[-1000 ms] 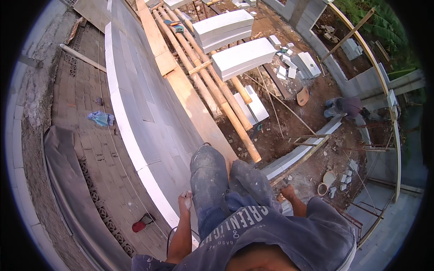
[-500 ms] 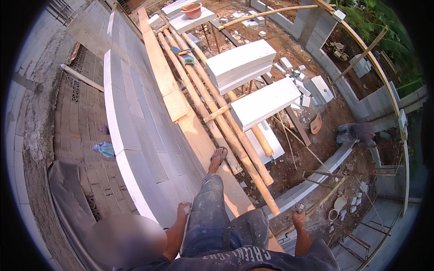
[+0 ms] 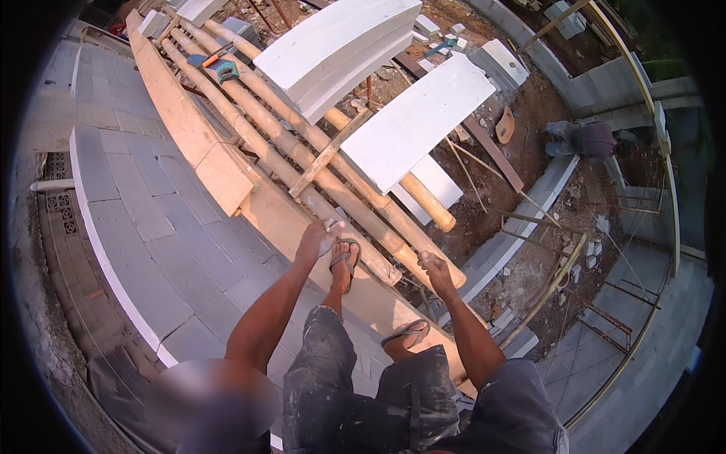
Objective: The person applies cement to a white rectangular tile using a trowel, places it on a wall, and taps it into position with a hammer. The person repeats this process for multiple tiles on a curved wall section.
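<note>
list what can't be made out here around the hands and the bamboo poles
Head view only:
- Left hand: something pale at the fingertips, too small to tell what.
- Right hand: seen from the back, so the palm and any contents are hidden.
- Bamboo poles: middle stretches covered by the white slabs; far ends bend into the fisheye rim.
- Person crouching by the low wall: too small to see what they do.
- Lower left: a blurred patch.

Both hands, left (image 3: 318,238) and right (image 3: 436,271), reach forward empty (fingers loosely curled).
</note>
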Motion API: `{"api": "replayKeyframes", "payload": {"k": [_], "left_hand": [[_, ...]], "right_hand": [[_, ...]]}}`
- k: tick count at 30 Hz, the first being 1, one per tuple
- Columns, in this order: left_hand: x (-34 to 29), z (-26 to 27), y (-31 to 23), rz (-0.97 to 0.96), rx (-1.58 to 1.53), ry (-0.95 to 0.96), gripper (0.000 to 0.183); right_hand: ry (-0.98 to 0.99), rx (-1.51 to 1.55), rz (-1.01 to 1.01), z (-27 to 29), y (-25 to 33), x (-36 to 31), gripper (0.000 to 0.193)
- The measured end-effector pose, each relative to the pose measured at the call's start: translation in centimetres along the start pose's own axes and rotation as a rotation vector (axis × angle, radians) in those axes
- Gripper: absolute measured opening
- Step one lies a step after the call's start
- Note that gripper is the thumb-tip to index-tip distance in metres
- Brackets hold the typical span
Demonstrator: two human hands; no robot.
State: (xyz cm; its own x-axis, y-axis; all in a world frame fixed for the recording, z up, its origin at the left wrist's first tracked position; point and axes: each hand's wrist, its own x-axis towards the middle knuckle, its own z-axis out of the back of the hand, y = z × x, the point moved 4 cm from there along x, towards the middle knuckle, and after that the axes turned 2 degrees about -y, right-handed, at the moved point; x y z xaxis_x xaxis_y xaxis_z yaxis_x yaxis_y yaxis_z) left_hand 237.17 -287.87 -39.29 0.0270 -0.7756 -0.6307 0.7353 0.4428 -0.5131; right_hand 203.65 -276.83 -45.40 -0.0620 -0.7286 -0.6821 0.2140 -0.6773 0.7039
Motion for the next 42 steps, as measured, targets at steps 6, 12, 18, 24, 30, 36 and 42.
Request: {"api": "replayKeyframes", "payload": {"k": [6, 12, 18, 24, 30, 36, 42], "left_hand": [[19.4, -3.7, -1.0, -0.188, 0.077, -0.289, 0.098], [28.8, -3.5, 1.0, -0.277, -0.167, -0.197, 0.106], [27.7, -5.2, 0.9, -0.184, -0.341, -0.261, 0.102], [19.8, -7.5, 4.4, -0.215, -0.521, -0.303, 0.069], [4.3, -4.3, 9.1, 0.047, -0.568, -0.050, 0.050], [-2.8, 0.7, 3.9, 0.087, -0.731, 0.251, 0.074], [-13.9, 4.8, -7.4, 0.284, -0.742, 0.484, 0.073]], "right_hand": [[-0.122, 0.328, 0.030, -5.3, 2.3, 18.9, 0.103], [-0.209, 0.689, 0.146, -8.6, 6.7, 28.3, 0.098], [-0.148, 0.985, 0.329, -10.2, 7.1, 28.9, 0.065], [-0.194, 0.994, 0.204, -10.5, 3.6, 23.5, 0.060], [-0.084, 0.967, -0.165, -12.7, 0.4, 8.7, 0.068], [-0.158, 0.956, -0.457, -11.9, 4.6, -7.4, 0.057], [-0.223, 1.024, -0.587, -8.0, 10.8, -16.0, 0.058]]}}
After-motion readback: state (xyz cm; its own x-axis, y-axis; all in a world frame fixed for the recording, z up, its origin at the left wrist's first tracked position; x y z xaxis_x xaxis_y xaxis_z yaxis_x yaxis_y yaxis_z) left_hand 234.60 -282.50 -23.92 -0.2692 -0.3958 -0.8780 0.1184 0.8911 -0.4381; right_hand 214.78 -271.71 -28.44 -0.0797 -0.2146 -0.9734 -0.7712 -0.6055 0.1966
